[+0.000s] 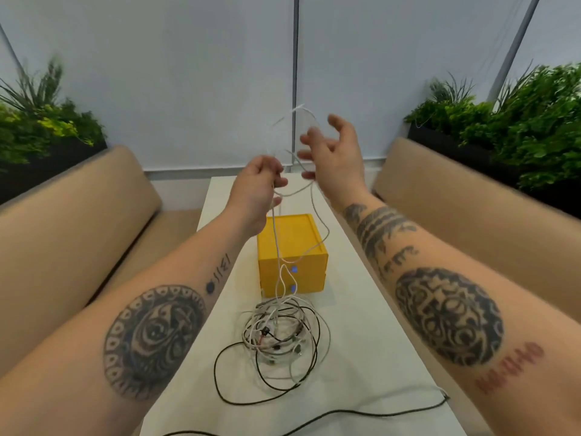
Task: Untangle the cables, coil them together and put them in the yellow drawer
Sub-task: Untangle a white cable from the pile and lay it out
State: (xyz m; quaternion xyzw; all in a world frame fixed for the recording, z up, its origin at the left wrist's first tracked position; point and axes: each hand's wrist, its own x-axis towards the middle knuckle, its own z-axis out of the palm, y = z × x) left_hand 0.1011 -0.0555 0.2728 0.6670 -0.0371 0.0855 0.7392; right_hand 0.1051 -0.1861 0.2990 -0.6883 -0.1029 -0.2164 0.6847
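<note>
A tangle of white and black cables [279, 335] lies on the white table [361, 325] in front of the yellow drawer box [290, 240], whose two drawers are closed. My left hand [257, 184] is raised above the box and pinches a white cable [276, 247] that hangs down into the tangle. The upper part of that cable loops in the air between my hands. My right hand [336, 152] is held up beside the loop with fingers spread; the cable passes close to its fingers, and I cannot tell whether they touch.
A black cable [345, 413] trails from the tangle across the near table toward the right edge. Beige benches [78, 215] flank the narrow table on both sides. Planters with green plants [518, 121] stand behind them.
</note>
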